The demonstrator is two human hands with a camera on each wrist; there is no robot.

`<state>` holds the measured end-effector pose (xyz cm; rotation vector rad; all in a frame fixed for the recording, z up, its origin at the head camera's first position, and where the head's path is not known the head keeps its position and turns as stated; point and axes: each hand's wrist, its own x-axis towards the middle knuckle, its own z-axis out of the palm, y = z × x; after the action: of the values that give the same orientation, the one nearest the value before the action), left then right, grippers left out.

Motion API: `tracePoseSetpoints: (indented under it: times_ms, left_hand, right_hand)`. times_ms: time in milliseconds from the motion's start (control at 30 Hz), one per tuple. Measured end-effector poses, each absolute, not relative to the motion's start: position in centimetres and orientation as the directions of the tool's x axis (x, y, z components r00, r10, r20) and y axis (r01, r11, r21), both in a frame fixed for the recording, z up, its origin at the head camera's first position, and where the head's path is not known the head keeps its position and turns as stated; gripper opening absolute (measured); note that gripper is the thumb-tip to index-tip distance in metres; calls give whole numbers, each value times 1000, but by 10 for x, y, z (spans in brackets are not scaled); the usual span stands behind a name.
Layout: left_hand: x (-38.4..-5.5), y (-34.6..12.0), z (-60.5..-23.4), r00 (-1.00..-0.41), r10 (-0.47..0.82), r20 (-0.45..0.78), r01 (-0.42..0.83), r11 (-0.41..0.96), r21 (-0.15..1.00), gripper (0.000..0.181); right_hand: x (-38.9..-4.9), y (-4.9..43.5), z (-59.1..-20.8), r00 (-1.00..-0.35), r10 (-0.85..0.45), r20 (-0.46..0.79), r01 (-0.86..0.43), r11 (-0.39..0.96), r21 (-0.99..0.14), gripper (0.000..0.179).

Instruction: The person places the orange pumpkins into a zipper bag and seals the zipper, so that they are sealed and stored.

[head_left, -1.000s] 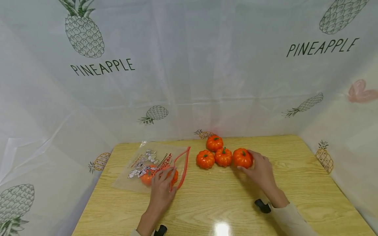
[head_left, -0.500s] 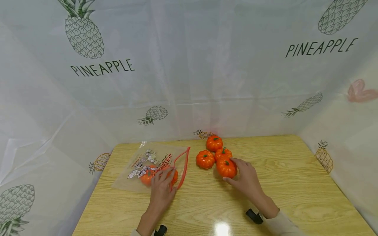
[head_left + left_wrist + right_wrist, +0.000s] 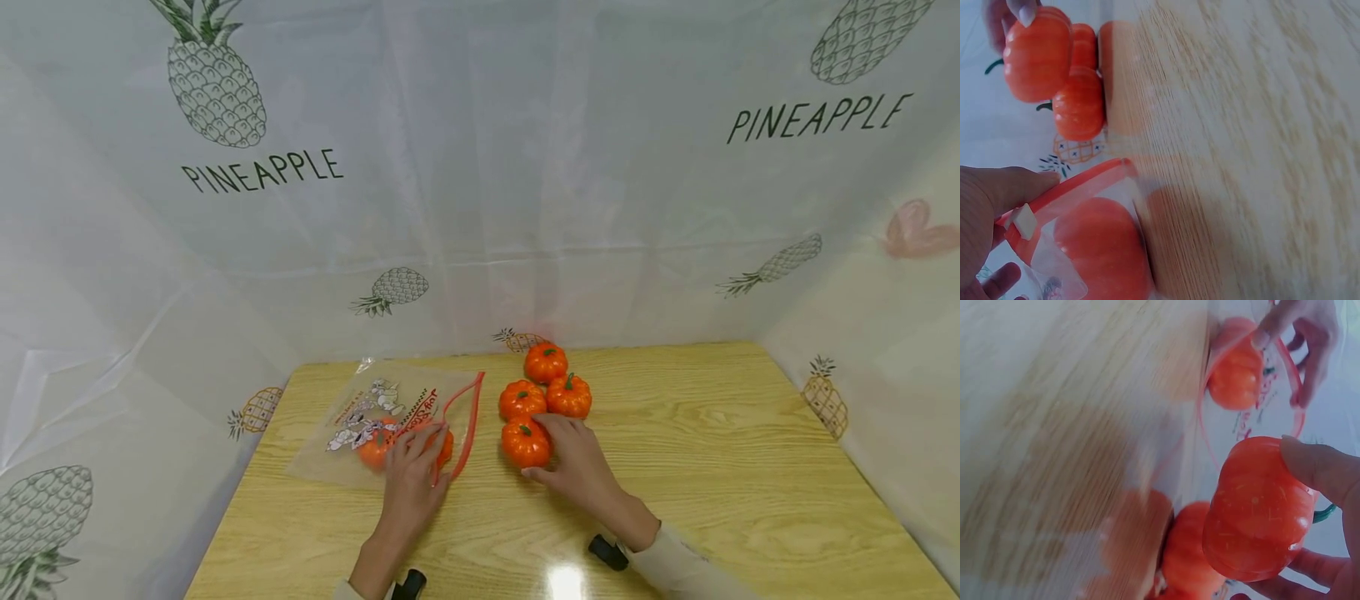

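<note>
My right hand (image 3: 581, 467) grips a small orange toy pumpkin (image 3: 525, 442) with a green stem. The left wrist view shows that pumpkin (image 3: 1036, 57) held off the tabletop. To its left lies a clear zip bag (image 3: 442, 385) with a red rim and printed cartoon figures. My left hand (image 3: 411, 479) pinches the bag's red rim, thumb along one side; in the right wrist view the mouth gapes into a loop. Inside the bag are orange pumpkins (image 3: 372, 455), partly hidden by my left hand. The bag's white slider (image 3: 1024, 221) shows by my left thumb.
Three more pumpkins cluster just behind the held one: one on the left (image 3: 521, 400), one on the right (image 3: 570, 396) and one at the back (image 3: 546, 362). The wooden table (image 3: 712, 450) meets a white pineapple-print curtain (image 3: 600, 208) at its far edge.
My right hand has carried its pumpkin leftward and nearer to me, from the right of the cluster to in front of it, closer to the bag. My left hand and the bag stay put.
</note>
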<state>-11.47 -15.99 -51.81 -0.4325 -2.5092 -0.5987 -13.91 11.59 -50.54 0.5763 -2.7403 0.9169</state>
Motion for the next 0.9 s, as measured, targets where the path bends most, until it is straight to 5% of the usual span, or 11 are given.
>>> tracePoseSetpoints:
  times_ms: [900]
  left_hand:
    - [-114, -159, -518, -784, 185, 592, 433, 847, 308, 74]
  right_hand:
    - [-159, 37, -513, -862, -449, 233, -502, 698, -512, 73]
